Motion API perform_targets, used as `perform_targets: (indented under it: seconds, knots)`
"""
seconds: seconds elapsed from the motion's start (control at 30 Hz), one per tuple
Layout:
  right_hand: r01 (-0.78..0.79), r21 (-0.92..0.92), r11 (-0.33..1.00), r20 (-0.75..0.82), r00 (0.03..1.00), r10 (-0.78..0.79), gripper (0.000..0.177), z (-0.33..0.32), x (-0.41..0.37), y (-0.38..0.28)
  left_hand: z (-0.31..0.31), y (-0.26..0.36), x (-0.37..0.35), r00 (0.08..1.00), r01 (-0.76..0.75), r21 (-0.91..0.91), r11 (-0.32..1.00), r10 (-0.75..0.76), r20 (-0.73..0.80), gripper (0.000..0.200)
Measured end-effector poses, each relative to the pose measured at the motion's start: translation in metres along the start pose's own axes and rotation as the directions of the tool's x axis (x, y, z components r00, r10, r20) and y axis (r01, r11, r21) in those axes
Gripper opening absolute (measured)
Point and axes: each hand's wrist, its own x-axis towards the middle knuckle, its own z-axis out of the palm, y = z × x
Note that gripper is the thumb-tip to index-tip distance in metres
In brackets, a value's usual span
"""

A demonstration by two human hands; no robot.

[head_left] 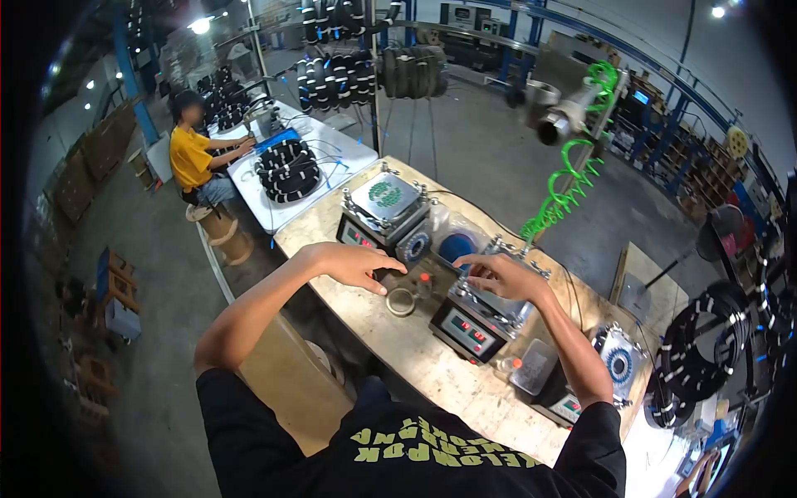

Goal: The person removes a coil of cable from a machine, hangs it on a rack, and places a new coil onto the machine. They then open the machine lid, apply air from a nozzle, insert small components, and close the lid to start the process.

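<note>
My left hand (359,267) hovers over the wooden bench (365,319), its fingers apart and nothing in it. Just below and right of it lies a round ring-shaped dish (400,302), beside a small bottle with a red cap (425,280). Over the top of the middle machine (469,328), which has a red digital display, my right hand (498,275) reaches with bent, spread fingers; whether the fingertips touch the machine's top is unclear. Behind my left hand stands another machine (386,199) with green pieces on its metal top plate.
A third machine (614,357) stands at the right, near a clear container (535,365). A green coiled hose (564,195) hangs behind the bench. At the left, a person in a yellow shirt (191,158) sits at a white table (340,149) with black coils (287,170).
</note>
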Motion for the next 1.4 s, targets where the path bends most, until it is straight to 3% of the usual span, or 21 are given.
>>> perform_targets:
  seconds: [0.1, 0.2, 0.33, 0.43, 0.53, 0.63, 0.73, 0.77, 0.87, 1.03, 1.17, 1.2, 1.23, 1.3, 1.33, 1.4]
  knots:
    - [0.032, 0.105, 0.994, 0.007, 0.999, -0.033, 0.04, 0.011, 0.063, 0.004, -0.01, -0.063, -0.018, 0.998, 0.042, -0.106, 0.993, -0.047, -0.042, 0.067]
    - [0.046, 0.16, 0.986, -0.01, 0.999, -0.045, 0.041, 0.021, 0.145, 0.008, -0.03, -0.146, -0.033, 0.995, -0.004, -0.045, 0.999, 0.0, -0.097, 0.068]
    - [0.035, 0.192, 0.981, -0.042, 0.999, -0.027, 0.041, 0.04, 0.281, 0.016, -0.077, -0.26, -0.059, 0.986, 0.12, 0.029, 0.992, -0.116, -0.119, 0.068]
    - [0.011, 0.246, 0.969, -0.044, 0.999, 0.0, 0.046, 0.056, 0.388, 0.018, -0.104, -0.39, -0.066, 0.974, 0.073, -0.052, 0.996, -0.082, -0.21, 0.071]
    - [-0.085, 0.402, 0.912, 0.012, 0.996, 0.087, 0.048, 0.07, 0.481, 0.028, -0.133, -0.496, -0.077, 0.934, 0.227, -0.067, 0.972, -0.236, -0.266, 0.072]
    - [-0.078, 0.43, 0.9, -0.015, 0.996, 0.093, 0.05, 0.085, 0.554, 0.041, -0.151, -0.597, -0.071, 0.873, 0.352, -0.177, 0.919, -0.39, -0.293, 0.073]
    - [-0.102, 0.497, 0.862, -0.003, 0.993, 0.119, 0.049, 0.095, 0.611, 0.052, -0.139, -0.719, -0.043, 0.797, 0.459, -0.063, 0.886, -0.442, -0.412, 0.067]
    - [-0.117, 0.51, 0.852, -0.001, 0.991, 0.136, 0.049, 0.098, 0.626, 0.058, -0.141, -0.738, -0.039, 0.745, 0.522, -0.1, 0.847, -0.51, -0.429, 0.065]
    - [-0.161, 0.54, 0.826, 0.018, 0.984, 0.179, 0.048, 0.104, 0.653, 0.071, -0.13, -0.77, -0.028, 0.588, 0.681, -0.19, 0.707, -0.683, -0.433, 0.051]
    - [-0.165, 0.559, 0.813, 0.005, 0.981, 0.196, 0.047, 0.099, 0.662, 0.086, -0.116, -0.787, -0.033, 0.643, 0.687, -0.059, 0.724, -0.643, -0.416, 0.035]
    - [-0.191, 0.556, 0.809, -0.02, 0.97, 0.242, 0.046, 0.083, 0.639, 0.092, -0.17, -0.766, -0.053, 0.667, 0.636, -0.103, 0.764, -0.612, -0.425, 0.035]
    - [-0.193, 0.555, 0.809, -0.031, 0.967, 0.252, 0.045, 0.078, 0.632, 0.095, -0.191, -0.764, -0.059, 0.666, 0.609, -0.074, 0.79, -0.56, -0.492, 0.036]
    - [-0.191, 0.556, 0.809, -0.047, 0.964, 0.26, 0.045, 0.075, 0.629, 0.095, -0.212, -0.775, -0.065, 0.697, 0.486, -0.037, 0.873, -0.413, -0.586, 0.035]
    - [-0.204, 0.529, 0.824, -0.053, 0.961, 0.272, 0.044, 0.069, 0.622, 0.094, -0.279, -0.714, -0.086, 0.644, 0.489, -0.05, 0.871, -0.399, -0.654, 0.034]
    - [-0.216, 0.515, 0.83, -0.051, 0.958, 0.281, 0.043, 0.067, 0.615, 0.094, -0.301, -0.706, -0.091, 0.631, 0.436, 0.051, 0.898, -0.265, -0.729, 0.035]
    - [-0.188, 0.553, 0.812, -0.063, 0.962, 0.266, 0.043, 0.065, 0.605, 0.09, -0.341, -0.64, -0.106, 0.623, 0.311, 0.082, 0.947, -0.138, -0.77, 0.043]
